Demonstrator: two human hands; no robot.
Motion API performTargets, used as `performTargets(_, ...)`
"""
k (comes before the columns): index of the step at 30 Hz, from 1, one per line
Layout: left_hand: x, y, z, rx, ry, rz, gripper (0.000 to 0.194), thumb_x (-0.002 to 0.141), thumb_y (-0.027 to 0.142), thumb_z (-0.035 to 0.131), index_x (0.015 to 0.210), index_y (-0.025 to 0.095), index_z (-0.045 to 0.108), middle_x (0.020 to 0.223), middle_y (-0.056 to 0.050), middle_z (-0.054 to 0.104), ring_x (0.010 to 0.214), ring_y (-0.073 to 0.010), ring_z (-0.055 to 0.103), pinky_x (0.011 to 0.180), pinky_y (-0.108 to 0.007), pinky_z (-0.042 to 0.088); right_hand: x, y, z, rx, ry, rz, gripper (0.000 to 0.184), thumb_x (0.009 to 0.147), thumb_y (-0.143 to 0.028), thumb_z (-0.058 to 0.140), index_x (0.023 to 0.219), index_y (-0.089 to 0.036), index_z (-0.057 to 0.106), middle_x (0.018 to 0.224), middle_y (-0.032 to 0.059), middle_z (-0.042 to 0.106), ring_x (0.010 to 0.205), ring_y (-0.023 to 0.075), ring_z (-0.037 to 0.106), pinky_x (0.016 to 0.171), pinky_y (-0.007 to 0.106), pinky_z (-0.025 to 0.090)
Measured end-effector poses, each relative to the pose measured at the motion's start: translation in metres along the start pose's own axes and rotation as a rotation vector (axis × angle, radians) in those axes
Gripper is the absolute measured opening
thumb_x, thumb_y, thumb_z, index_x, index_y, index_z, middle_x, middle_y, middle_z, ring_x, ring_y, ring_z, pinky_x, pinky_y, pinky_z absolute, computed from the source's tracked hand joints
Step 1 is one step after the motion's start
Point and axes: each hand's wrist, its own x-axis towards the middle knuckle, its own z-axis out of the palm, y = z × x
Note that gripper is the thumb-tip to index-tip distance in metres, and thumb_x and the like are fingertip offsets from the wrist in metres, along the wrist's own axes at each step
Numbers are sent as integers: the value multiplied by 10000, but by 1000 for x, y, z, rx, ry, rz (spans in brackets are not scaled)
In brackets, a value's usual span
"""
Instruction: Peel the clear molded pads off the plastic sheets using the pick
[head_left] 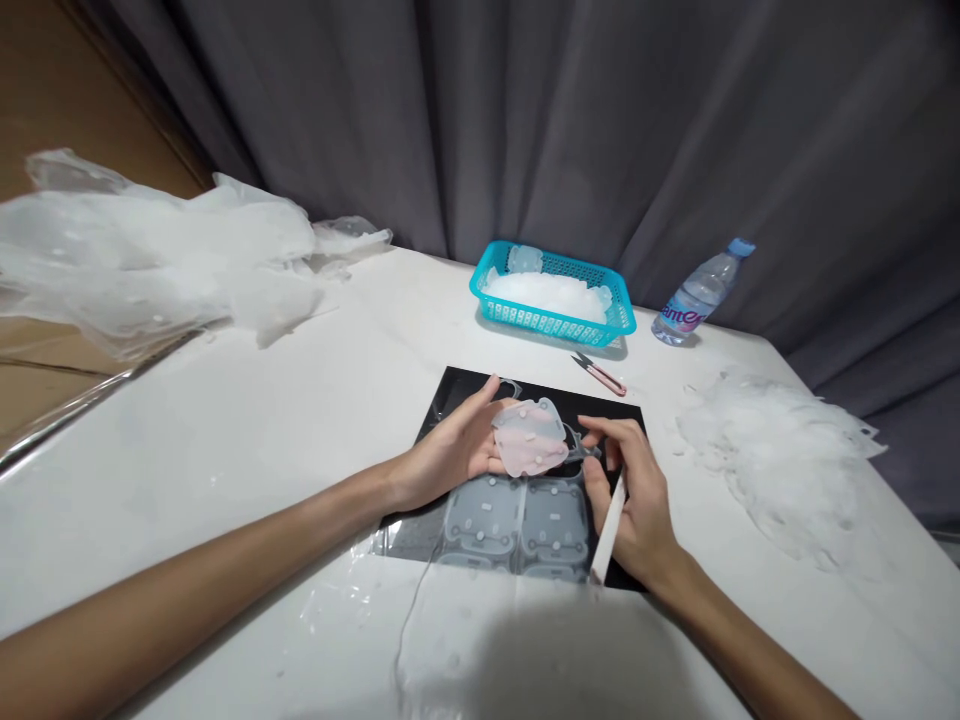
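Observation:
A frosted, translucent sheet piece point(531, 437) with notched edges and small raised dots lies across the palm and fingers of my left hand point(480, 430), which is turned up and supports it. My right hand point(630, 490) is just to the right, its thumb and forefinger apart. Its lower fingers curl round a slim white stick-like tool point(609, 530) that slants down toward me. Beneath both hands lies a black board point(420, 490). A clear sheet with several rounded pad shapes point(484, 515) rests over the board and runs off its front edge.
Past the board are pink-handled thread snips point(600, 375) and a turquoise basket point(553, 325) with translucent pieces point(544, 292). A water bottle point(701, 295) stands at the back right. Scrap film is piled right point(787, 460) and left point(172, 250). A grey curtain point(525, 120) hangs behind.

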Motion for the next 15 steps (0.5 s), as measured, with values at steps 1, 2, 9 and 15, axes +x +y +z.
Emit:
performTargets(1,0,0,0,3,-3,-2,714,1022,727,378,1343,133,611,1226,-188,754,1105,-288,719,1006,-420,495,0,1,0,10,-3,22,383,990,-119,501,1352,-233,554,1012,65,618,831,207,552,724,359,495)
performTargets(2,0,0,0,6,-7,-4,721,1021,732,374,1352,135,605,1232,-189,752,1114,-290,716,993,-413,499,0,2,0,22,-11,37,376,1007,-136,497,1367,-233,549,1027,65,625,821,200,546,735,360,496)
performTargets(9,0,1,1,46,18,-2,738,979,776,423,1283,143,649,1238,-176,741,1129,-298,692,991,-409,500,2,3,2,63,-79,51,361,1072,-192,464,1419,-245,547,1082,65,689,898,214,586,826,385,506)
performTargets(15,-4,-6,3,265,61,23,615,1025,696,437,1261,188,689,1317,-144,700,1256,-296,627,1080,-440,460,8,2,3,83,-109,-17,178,1037,-181,599,1183,-234,684,1054,61,703,941,214,600,827,370,491)
